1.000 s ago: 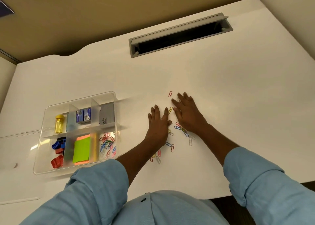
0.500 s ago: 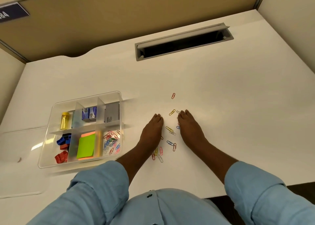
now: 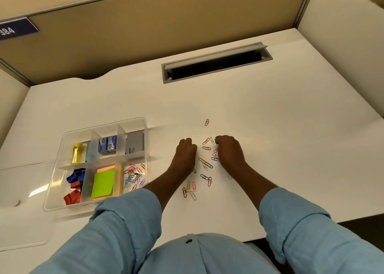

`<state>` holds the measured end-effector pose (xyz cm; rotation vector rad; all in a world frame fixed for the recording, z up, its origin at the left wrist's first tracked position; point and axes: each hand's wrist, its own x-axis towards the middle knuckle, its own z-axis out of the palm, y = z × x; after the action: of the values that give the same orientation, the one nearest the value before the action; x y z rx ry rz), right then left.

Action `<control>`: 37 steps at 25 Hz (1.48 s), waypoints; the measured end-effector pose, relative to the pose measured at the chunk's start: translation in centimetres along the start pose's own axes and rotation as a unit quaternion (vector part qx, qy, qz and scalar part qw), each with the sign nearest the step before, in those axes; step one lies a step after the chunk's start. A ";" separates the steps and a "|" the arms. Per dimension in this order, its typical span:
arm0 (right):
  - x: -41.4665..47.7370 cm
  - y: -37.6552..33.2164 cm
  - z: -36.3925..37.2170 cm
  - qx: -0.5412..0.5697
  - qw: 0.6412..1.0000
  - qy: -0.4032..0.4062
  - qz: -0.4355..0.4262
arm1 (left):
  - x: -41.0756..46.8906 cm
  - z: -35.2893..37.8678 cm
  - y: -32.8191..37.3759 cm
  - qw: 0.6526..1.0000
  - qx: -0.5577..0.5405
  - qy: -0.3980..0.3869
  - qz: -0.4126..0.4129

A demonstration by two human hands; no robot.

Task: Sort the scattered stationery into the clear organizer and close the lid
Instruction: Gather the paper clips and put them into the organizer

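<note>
White desk (image 3: 291,128) w/ cable slot (image 3: 216,66), clear organizer (image 3: 55,192) at left (lid (image 3: 22,221) flat beside it), loose paper clips (image 3: 204,162) mid-desk

Clear organizer (image 3: 54,170) at left centre, open, lid (image 3: 20,201) flat at the left edge, notes (image 3: 103,183), binder clips (image 3: 74,180), staple boxes (image 3: 107,145) and some paper clips (image 3: 134,176) inside, loose clips (image 3: 204,163) scattered at centre, one red clip (image 3: 206,122) apart above them

organizer (image 3: 54,177) on surface (image 3: 291,149) at 9 o'clock of left hand (image 3: 186,153) | lid (image 3: 25,221) flat at organizer's 9 o'clock | loose paper clips (image 3: 204,163) between left hand and right hand (image 3: 229,152) | lone clip (image 3: 206,122) at their 12 o'clock | cable slot (image 3: 216,63) farther at 12 o'clock
</note>
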<state>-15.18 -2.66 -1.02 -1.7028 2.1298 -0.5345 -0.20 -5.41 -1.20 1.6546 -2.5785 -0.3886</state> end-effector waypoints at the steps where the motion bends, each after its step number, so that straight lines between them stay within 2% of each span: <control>1: 0.0 -0.1 -0.1 -0.001 1.000 -0.002 -0.001 | 0.2 -0.3 -0.1 1.000 -0.018 -0.002 -0.012; 5: 0.9 0.0 -0.7 0.009 1.000 0.002 0.028 | 0.4 -0.7 -0.6 0.994 -0.089 0.006 -0.061; 10: 1.8 0.4 -1.9 0.185 0.969 0.064 0.152 | 0.5 -1.9 -0.3 0.949 -0.248 0.071 -0.182; 12: 1.8 0.1 -2.0 0.278 0.928 0.070 0.238 | 0.4 -3.1 0.2 0.925 -0.300 0.091 -0.216; 14: 1.7 -1.1 -2.2 0.410 0.855 0.052 0.312 | -0.1 -4.3 0.6 0.895 -0.373 0.090 -0.228; 16: 1.3 -3.2 -2.3 0.536 0.779 0.004 0.325 | -1.0 -5.8 0.7 0.868 -0.429 0.086 -0.234; 18: 0.6 -6.2 -2.0 0.584 0.754 -0.052 0.297 | -2.3 -7.2 -0.2 0.846 -0.461 0.094 -0.251; 21: -0.8 -10.9 -1.1 0.560 0.783 -0.099 0.254 | -4.3 -8.7 -2.6 0.821 -0.480 0.123 -0.284; 26: -3.0 -17.4 1.4 0.424 0.886 -0.134 0.133 | -7.6 -10.0 -7.2 0.825 -0.427 0.167 -0.331; 28: -3.9 -19.0 2.3 0.374 0.914 -0.133 0.078 | -8.7 -9.9 -8.9 0.840 -0.400 0.160 -0.331; 30: -4.9 -20.1 3.2 0.311 0.942 -0.126 0.020 | -9.7 -9.8 -10.2 0.869 -0.343 0.147 -0.323; 33: -6.1 -21.4 4.1 0.229 0.962 -0.143 -0.040 | -10.8 -9.4 -11.1 0.898 -0.264 0.140 -0.322; 37: -6.8 -22.4 4.8 0.128 0.959 -0.231 -0.099 | -11.0 -9.0 -11.7 0.905 -0.215 0.137 -0.340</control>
<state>7.49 -0.85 6.37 -1.7000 1.5072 -0.3949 16.47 -1.73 5.70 2.1681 -1.5094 -0.6355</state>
